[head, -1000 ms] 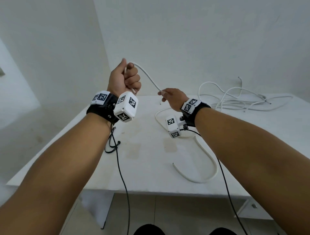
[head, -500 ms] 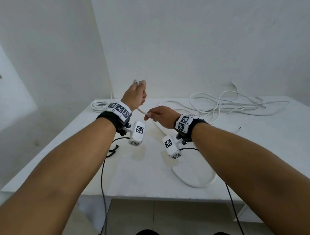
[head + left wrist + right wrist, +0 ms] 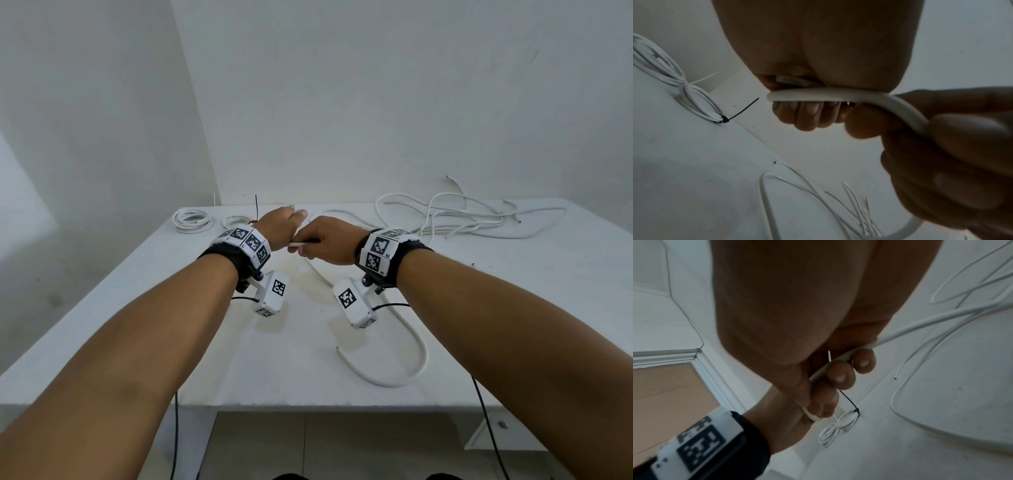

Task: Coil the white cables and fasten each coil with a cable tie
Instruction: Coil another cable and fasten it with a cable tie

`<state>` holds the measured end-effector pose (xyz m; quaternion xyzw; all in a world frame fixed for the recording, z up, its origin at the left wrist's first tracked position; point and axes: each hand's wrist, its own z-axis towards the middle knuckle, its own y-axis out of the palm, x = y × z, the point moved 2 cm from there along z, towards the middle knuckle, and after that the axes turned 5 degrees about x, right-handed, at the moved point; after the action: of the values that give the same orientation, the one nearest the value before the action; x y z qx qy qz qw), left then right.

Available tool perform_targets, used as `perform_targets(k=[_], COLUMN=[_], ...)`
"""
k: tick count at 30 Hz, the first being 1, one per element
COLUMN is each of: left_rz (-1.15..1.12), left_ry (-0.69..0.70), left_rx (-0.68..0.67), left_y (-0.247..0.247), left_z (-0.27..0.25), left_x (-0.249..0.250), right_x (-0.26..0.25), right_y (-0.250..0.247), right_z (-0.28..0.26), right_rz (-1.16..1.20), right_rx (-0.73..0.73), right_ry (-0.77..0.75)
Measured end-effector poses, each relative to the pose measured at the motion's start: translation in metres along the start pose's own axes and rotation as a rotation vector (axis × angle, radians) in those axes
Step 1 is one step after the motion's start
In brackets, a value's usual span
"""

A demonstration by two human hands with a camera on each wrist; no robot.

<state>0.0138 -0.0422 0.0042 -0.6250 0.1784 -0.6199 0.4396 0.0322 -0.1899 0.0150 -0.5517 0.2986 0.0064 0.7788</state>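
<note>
Both hands meet above the middle of the white table (image 3: 171, 308). My left hand (image 3: 286, 222) grips one end of a thick white cable (image 3: 416, 366) in its curled fingers (image 3: 807, 113). Right beside it, my right hand (image 3: 303, 246) is curled round the same cable (image 3: 910, 327), its fingertips (image 3: 840, 374) pressing it into the palm. From the hands the cable drops to the table, sweeps round in a wide loop and ends near the front edge. Two finished coils (image 3: 191, 221) lie at the back left, one bound with a black cable tie (image 3: 725, 119).
A tangle of thin white cables (image 3: 462, 219) sprawls over the back right of the table, near the wall. Black camera leads (image 3: 486, 428) hang from my wrists over the front edge. The wall corner stands just behind the coils.
My left hand has come down from head height to just above the table. The right hand has slid along the cable until it sits against the left hand.
</note>
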Motion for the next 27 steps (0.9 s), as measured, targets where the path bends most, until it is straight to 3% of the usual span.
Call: perform_targets(k=[5,10,14,20,27], left_rz=[-0.117,-0.203,-0.319,-0.501,-0.998], left_ry=[0.029,-0.026,-0.018,0.017,0.032], left_rx=[-0.175,-0.297,-0.351,-0.361,-0.427], left_y=[0.008,0.018,0.023,0.039,0.021], left_z=[-0.006,-0.016,-0.025,-0.036,-0.048], left_x=[0.005,0.002,0.002,0.018,0.043], right_x=[0.008,0.033,0.062,0.043,0.063], right_y=[-0.021,-0.049,-0.071,-0.078,-0.072], right_z=[-0.011,-0.026,-0.039,-0.022,-0.023], right_rz=[0.03,0.086,0.008,0.09,0.195], right_rx=[0.06,0.126,0.199,0.398,0.427], right_ry=[-0.001,0.128,0.202,0.114,0.176])
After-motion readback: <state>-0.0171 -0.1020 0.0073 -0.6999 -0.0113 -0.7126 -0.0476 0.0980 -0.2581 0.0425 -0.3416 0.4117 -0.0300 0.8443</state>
